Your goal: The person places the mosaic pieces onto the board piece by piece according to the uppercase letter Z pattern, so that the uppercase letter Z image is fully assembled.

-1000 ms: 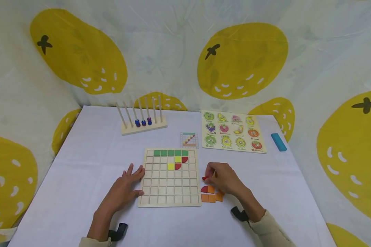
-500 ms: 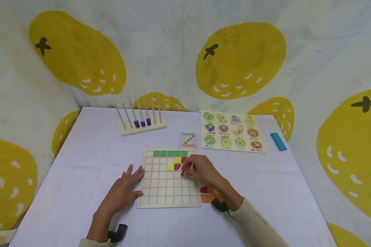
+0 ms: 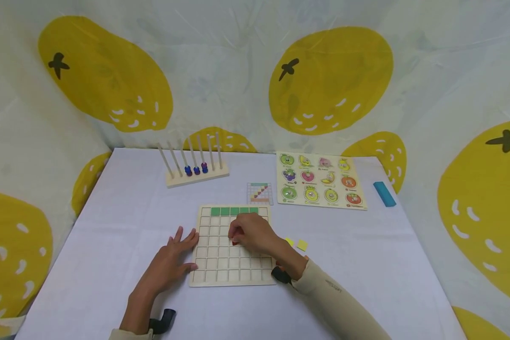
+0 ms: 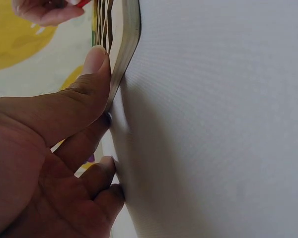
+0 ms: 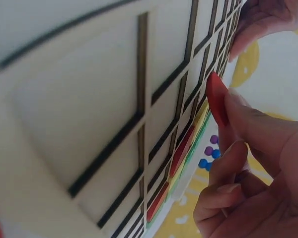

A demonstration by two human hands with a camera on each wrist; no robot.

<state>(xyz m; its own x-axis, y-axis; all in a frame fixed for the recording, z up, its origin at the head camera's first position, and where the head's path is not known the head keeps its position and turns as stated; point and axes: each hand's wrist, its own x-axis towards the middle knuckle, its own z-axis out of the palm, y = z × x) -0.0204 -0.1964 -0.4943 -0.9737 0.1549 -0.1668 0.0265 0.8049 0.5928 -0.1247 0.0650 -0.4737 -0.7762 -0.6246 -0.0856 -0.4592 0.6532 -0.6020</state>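
My right hand (image 3: 255,233) is over the middle of a wooden grid board (image 3: 221,278). Between thumb and fingers it pinches a red quarter-circle tile (image 5: 217,99), held tilted with its tip right at a grid line. Beside the board's left edge lies my left hand (image 3: 165,262), fingers spread. Its thumb (image 4: 93,64) touches the board's side edge in the left wrist view. Green square tiles (image 3: 225,211) line the top row. Two red tiles (image 5: 181,153) sit in cells below them, with yellow next to them; from the head view the right hand hides these.
Two yellow squares (image 3: 302,245) lie right of the board, and the right forearm covers the orange tiles there. Behind stand a pattern card (image 3: 259,193), a peg stand (image 3: 176,180) with blue and purple beads, a fruit puzzle (image 3: 280,198) and a blue block (image 3: 384,194).
My right hand has carried the red tile from the right of the board leftward to over its middle. Two yellow squares have come into view beside the board. The left hand stays put.
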